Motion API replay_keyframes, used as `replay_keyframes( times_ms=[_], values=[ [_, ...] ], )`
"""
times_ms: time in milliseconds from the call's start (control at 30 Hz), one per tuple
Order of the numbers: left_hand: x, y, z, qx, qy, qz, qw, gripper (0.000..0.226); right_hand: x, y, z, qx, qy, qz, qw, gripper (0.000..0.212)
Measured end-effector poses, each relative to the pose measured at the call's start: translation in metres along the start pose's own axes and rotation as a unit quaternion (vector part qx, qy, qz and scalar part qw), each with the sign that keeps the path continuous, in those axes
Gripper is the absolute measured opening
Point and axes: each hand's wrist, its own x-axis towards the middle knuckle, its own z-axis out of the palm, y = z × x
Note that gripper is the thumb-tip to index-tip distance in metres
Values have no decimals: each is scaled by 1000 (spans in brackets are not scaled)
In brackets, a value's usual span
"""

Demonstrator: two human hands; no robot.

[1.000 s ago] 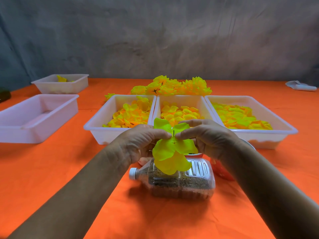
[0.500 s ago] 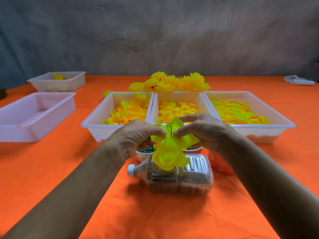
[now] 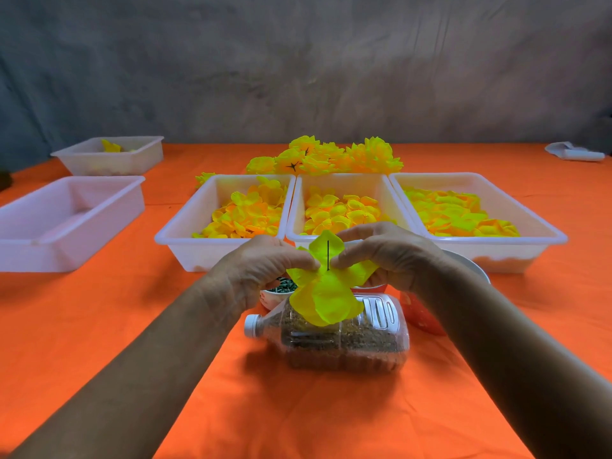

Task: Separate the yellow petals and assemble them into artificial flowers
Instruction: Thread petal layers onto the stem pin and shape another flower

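Threading at frame centre: left hand (image 3: 261, 270) and right hand (image 3: 384, 256) each pinch the yellow petal layer (image 3: 326, 293) on its thin dark pin (image 3: 328, 255), above the lying bottle (image 3: 344, 336); next, probably, another petal from the trays (image 3: 185, 243).

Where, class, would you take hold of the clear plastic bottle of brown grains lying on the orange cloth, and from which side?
Grip the clear plastic bottle of brown grains across its broad ribbed body, coming from above. It lies on its side, white cap pointing left, so the flat walls face front and back. The neck looks too narrow to carry the filled weight.
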Motion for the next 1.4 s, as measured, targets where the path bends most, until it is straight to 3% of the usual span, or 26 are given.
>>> replay_keyframes(
  times_ms=[200,367,433,533,867,967,1100,1200,1400],
  values=[
    [-2,-1,1,-1,-11,2,1000,51,3,4,1,6,3,3,1000,49],
    [0,-4,3,18,-3,12,1000,7,0,4,3,-6,14,-3,1000,50],
    [2,-7,3,26,-3,18,1000,21,-1,5,4,2,15,-3,1000,50],
    [2,-10,5,30,3,21,999,11,-1,8,5,4,12,2,1000,49],
    [2,-19,7,22,-21,9,1000,10,3,18,1,8,-22,-7,1000,33],
    [-2,-22,5,17,6,66,998,22,3,21,0,-7,-16,4,1000,25],
    [-8,-20,3,86,60,223,969,47,4,20,0,-12,-2,21,1000,28],
    [-11,-19,7,142,52,297,943,33,2,20,1,-13,10,27,1000,32],
    [-7,-26,17,87,49,288,953,5,2,21,2,-20,22,25,999,35]
  ],
)
